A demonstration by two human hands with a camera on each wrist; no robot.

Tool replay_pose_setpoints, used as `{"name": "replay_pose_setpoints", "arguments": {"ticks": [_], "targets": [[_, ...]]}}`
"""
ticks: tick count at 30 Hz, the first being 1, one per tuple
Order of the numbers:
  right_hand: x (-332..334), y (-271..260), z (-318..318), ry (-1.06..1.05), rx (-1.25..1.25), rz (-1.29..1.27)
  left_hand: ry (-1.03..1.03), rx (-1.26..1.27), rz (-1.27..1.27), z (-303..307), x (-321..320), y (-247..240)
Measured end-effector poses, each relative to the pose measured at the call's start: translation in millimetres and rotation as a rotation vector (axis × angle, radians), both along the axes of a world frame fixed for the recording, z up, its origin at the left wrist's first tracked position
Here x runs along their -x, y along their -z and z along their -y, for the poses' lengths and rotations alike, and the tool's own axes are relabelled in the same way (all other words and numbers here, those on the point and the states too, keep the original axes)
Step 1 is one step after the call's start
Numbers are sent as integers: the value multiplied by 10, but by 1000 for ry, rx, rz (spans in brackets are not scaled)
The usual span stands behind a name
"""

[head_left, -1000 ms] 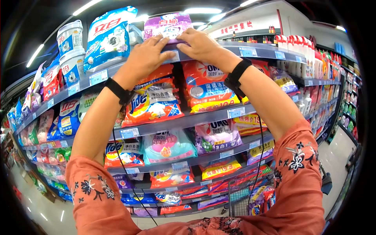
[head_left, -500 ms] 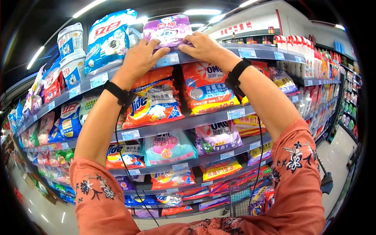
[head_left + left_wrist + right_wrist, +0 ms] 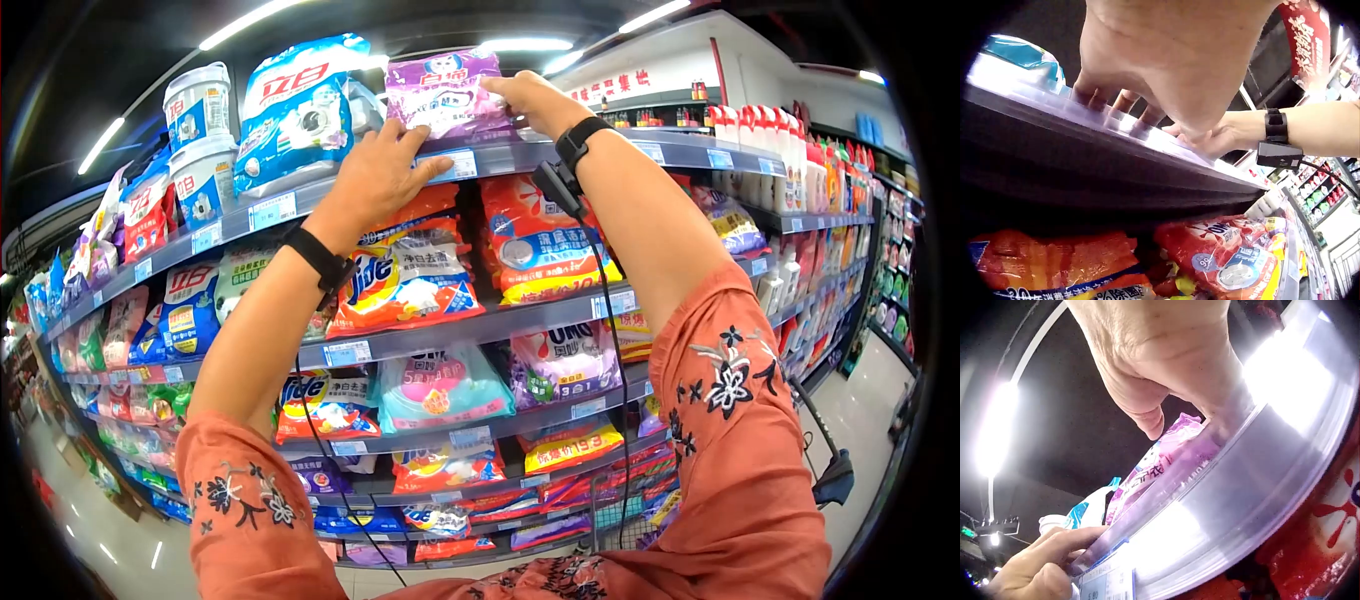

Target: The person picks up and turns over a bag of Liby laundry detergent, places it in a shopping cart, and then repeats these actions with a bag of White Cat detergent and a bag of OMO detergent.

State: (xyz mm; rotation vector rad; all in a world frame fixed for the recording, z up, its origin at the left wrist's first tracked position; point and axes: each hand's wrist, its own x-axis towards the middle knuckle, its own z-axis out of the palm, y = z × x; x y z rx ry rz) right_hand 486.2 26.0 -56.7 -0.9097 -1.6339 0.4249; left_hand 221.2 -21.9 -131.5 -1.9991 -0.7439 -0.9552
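On the top shelf, a purple bag stands behind the clear front lip. My left hand reaches over that lip at the bag's lower left, fingers spread and thumb pointing right. In the left wrist view, fingertips of the left hand pass behind the lip. Beside the bag's right edge is my right hand, its fingers extended and touching the bag's side. The right wrist view has the right hand above the purple bag, its fingertips partly hidden behind the lip.
A blue-and-white bag and stacked white tubs stand left of the purple bag. Orange bags fill the shelf below. White bottles with red caps are at right, and a cable hangs from the right wrist.
My right hand has moved from the purple bag's lower front up to its right side. The left hand remains by the lower left corner, and the head view has shifted slightly.
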Motion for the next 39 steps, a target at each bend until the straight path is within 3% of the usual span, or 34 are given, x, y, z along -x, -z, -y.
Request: {"name": "replay_pose_setpoints", "arguments": {"ticks": [4, 7, 10, 13, 18, 21, 24, 28, 35, 39], "targets": [[57, 3, -83, -58, -9, -117, 1, -32, -12, 6, -1, 36], [110, 65, -92, -239, -80, -311, 66, 98, 40, 35, 33, -55], [111, 76, -48, -145, -119, -287, 176, -29, 225, -254, 49, -240], [14, 46, -331, -87, -189, -312, 212, 214, 377, -334, -1, -591], [81, 153, -39, -179, -218, -341, 185, 508, 599, -596, -94, -964], [36, 154, -109, -158, -280, -307, 566, 905, 656, -776, -103, -987], [30, 158, -59, -146, -289, -309, 835, 883, 726, -946, -126, -976], [45, 169, 29, -105, -223, -336, 955, 843, 884, -830, -148, -988], [56, 184, -1, -34, -342, -304, 962, 498, 867, -1031, -94, -890], [16, 176, -88, -105, -333, -329, 931, 518, 863, -941, -115, -875]]}}
